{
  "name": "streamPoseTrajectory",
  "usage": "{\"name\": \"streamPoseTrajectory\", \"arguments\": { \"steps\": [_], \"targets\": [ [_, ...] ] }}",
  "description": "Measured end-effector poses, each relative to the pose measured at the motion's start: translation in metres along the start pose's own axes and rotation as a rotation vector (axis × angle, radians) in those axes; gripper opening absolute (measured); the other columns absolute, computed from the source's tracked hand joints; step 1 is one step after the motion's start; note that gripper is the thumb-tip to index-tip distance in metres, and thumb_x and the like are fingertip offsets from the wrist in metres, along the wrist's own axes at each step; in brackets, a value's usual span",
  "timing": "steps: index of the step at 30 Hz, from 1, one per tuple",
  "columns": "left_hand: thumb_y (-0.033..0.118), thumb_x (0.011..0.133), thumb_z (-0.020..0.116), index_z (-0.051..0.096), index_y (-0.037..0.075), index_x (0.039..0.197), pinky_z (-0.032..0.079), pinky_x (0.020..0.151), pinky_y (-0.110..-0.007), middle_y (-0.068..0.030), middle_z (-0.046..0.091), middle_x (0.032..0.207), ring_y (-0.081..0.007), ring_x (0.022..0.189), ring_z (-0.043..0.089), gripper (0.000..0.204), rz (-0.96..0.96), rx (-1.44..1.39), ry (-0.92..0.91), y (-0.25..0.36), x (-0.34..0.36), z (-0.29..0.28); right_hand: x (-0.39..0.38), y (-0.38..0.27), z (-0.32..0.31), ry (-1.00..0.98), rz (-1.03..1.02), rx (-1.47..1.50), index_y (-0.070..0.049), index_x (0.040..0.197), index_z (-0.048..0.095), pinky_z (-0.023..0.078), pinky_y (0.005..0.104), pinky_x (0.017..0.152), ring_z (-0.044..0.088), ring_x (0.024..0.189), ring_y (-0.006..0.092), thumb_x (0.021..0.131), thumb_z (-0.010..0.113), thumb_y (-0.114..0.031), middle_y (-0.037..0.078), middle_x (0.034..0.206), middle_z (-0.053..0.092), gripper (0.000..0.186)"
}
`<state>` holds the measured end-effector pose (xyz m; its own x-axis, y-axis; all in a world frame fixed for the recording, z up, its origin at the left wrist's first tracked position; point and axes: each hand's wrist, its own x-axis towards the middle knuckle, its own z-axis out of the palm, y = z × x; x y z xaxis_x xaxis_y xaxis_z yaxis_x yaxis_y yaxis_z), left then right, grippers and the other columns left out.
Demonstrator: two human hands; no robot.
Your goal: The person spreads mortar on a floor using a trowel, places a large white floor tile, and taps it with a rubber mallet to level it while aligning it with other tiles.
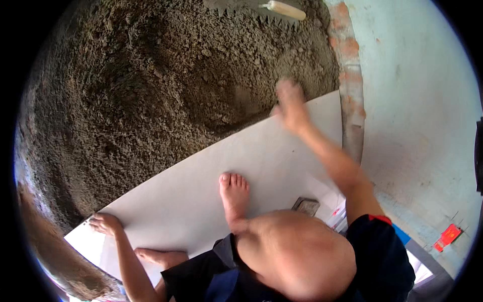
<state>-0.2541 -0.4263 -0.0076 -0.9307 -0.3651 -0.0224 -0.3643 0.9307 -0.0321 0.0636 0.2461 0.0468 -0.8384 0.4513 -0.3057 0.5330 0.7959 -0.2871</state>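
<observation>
While the loose left hand (106, 224) touches a flat white slab (178, 206), the spread right hand (293, 106) overhangs grainy brown mortar (166, 95).

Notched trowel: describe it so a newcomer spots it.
Find the rough brown mortar bed beyond the large white tile. At the top of the picture lies the notched trowel. Its smooth cream handle and toothed edge set it apart from the gritty mortar.

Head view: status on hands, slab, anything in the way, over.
Left hand on white slab, left end. Right hand blurred, at far edge. Bare foot on slab.
</observation>
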Motion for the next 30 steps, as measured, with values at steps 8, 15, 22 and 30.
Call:
{"name": "streamPoseTrajectory", "arguments": {
  "steps": [8, 15, 22, 30],
  "targets": [
    [0.038, 0.104, 0.035, 0.039, -0.004, 0.142, 0.019, 0.116, -0.057, -0.0264, 0.039, 0.148, -0.0429, 0.14, 0.031, 0.057, 0.125, 0.216, -0.055, -0.087, 0.019, -0.003, 0.044, -0.078, -0.03, 0.186, -0.406, -0.115, -0.003, 0.139, 0.05, 0.028, 0.0495, 0.114, 0.038, 0.138, 0.0352, 0.097, 0.055, -0.017, 0.018, 0.144, 0.047, 0.044],
    [0.042, 0.091, 0.061, 0.069, 0.005, 0.088, 0.053, 0.08, -0.043, -0.0142, 0.069, 0.095, -0.0361, 0.088, 0.065, 0.039, 0.21, 0.406, 0.011, -0.108, 0.102, -0.324, 0.084, -0.249, 0.008, -0.219, -1.105, 0.167, 0.004, 0.109, 0.063, 0.04, 0.0529, 0.107, 0.059, 0.092, 0.0343, 0.088, 0.055, 0.005, 0.018, 0.091, 0.06, 0.022],
    [0.009, 0.082, 0.063, 0.057, 0.0, 0.095, 0.046, 0.081, -0.044, -0.0188, 0.061, 0.095, -0.0366, 0.096, 0.057, 0.017, -0.246, 0.249, 0.67, -0.39, -0.166, -0.447, 0.151, -0.392, 0.014, -0.228, -1.382, -0.027, 0.004, 0.118, 0.061, 0.038, 0.0516, 0.11, 0.059, 0.1, 0.0372, 0.086, 0.05, 0.009, 0.019, 0.102, 0.062, 0.034],
    [0.036, 0.083, 0.069, 0.05, -0.002, 0.129, 0.047, 0.097, -0.048, -0.0269, 0.059, 0.123, -0.0408, 0.117, 0.057, 0.062, -1.709, -0.309, 0.111, -0.439, -0.547, -0.143, 0.094, -0.48, -0.02, -0.434, -1.419, -0.328, -0.007, 0.137, 0.052, 0.04, 0.0459, 0.105, 0.046, 0.128, 0.0389, 0.095, 0.062, -0.026, 0.022, 0.14, 0.047, 0.047]
  ]
}}
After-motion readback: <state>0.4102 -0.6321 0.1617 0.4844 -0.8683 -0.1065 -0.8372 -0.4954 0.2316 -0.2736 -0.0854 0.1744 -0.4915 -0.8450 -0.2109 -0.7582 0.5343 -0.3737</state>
